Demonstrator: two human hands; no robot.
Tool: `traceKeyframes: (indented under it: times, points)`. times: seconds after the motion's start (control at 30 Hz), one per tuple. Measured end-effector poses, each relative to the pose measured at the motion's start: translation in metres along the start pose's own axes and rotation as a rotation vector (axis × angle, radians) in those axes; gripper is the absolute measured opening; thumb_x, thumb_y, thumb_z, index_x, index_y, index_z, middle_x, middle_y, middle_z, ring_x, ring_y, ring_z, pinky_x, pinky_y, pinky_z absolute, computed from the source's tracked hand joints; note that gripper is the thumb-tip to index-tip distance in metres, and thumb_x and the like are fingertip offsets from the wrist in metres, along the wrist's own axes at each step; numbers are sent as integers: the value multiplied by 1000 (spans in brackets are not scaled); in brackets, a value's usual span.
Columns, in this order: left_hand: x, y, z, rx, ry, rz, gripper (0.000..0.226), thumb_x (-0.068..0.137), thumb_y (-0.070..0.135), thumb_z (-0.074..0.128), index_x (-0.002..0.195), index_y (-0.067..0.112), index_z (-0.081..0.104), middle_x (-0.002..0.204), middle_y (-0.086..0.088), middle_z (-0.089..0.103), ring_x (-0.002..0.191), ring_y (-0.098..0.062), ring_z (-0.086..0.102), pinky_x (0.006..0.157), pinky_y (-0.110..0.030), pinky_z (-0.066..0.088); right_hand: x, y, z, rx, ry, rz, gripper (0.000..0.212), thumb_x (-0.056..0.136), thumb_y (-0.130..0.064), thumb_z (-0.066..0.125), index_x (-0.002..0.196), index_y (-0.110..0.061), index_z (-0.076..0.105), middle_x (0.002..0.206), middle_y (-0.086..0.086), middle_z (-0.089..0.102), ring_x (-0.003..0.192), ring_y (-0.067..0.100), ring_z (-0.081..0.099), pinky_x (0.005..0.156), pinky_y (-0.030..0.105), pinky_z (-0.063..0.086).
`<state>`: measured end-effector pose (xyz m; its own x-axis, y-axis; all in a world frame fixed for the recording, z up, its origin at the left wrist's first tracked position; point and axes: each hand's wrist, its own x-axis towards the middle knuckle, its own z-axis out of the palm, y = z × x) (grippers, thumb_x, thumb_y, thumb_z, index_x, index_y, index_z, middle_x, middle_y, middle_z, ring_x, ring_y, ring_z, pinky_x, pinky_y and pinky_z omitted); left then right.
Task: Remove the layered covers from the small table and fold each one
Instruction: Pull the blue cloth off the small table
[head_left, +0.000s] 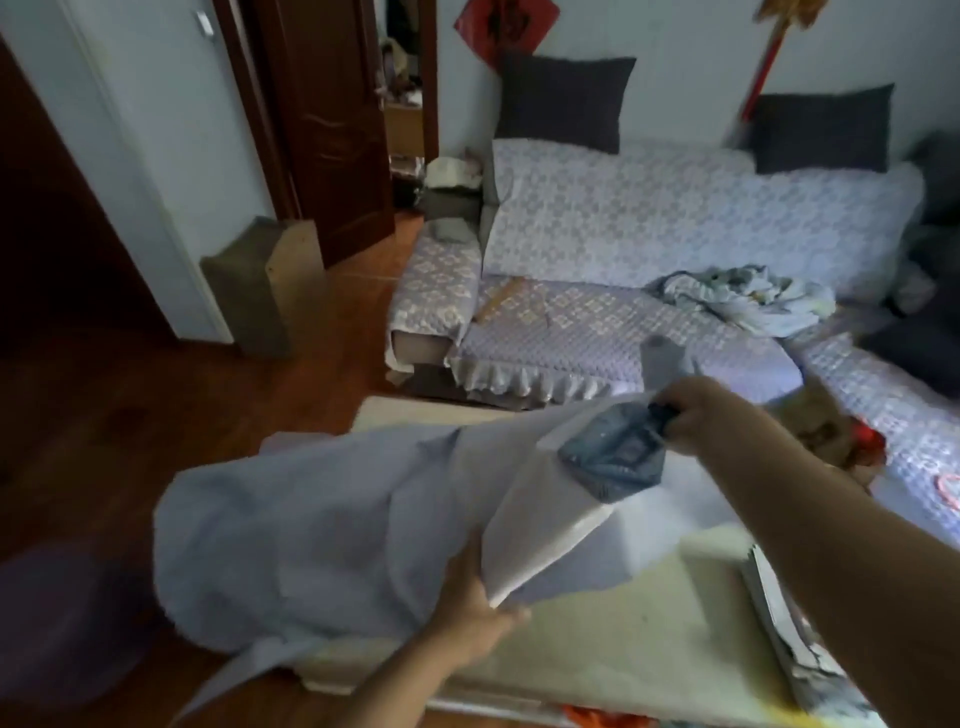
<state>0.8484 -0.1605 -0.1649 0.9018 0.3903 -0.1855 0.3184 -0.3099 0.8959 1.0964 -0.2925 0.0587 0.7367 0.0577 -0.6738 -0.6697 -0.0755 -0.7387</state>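
Observation:
A large pale blue-grey cover (291, 525) is lifted off the small table (623, 649) and billows to the left, over the table's left end. My left hand (478, 618) grips its near edge, where the white underside folds over. My right hand (701, 410) is raised above the table's far side and pinches a bunched corner, where a darker blue patterned fabric (618, 452) shows. The table's cream top is bare below the lifted cover.
A sofa (623, 234) with a patterned lilac cover stands behind the table, with crumpled cloth (748, 299) on its seat and dark cushions on top. Stacked papers (789, 639) lie on the table's right end. Wooden floor and a dark door (332, 130) are at left.

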Motion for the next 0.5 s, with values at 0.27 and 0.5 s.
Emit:
traceKeyframes:
  times: [0.27, 0.5]
  points:
    - [6, 41, 67, 140, 509, -240, 23, 93, 23, 68, 116, 23, 73, 116, -3, 75, 112, -28, 67, 84, -28, 49, 59, 30, -47, -3, -113, 205, 38, 108, -5, 25, 76, 4, 44, 44, 18, 57, 28, 25, 55, 31, 28, 43]
    - [20, 70, 70, 159, 632, -229, 24, 101, 20, 59, 122, 13, 69, 118, -9, 72, 113, -29, 66, 90, -31, 50, 70, -19, -87, 69, -311, 147, 31, 87, 17, 33, 86, 9, 63, 38, 7, 56, 39, 11, 59, 33, 21, 44]
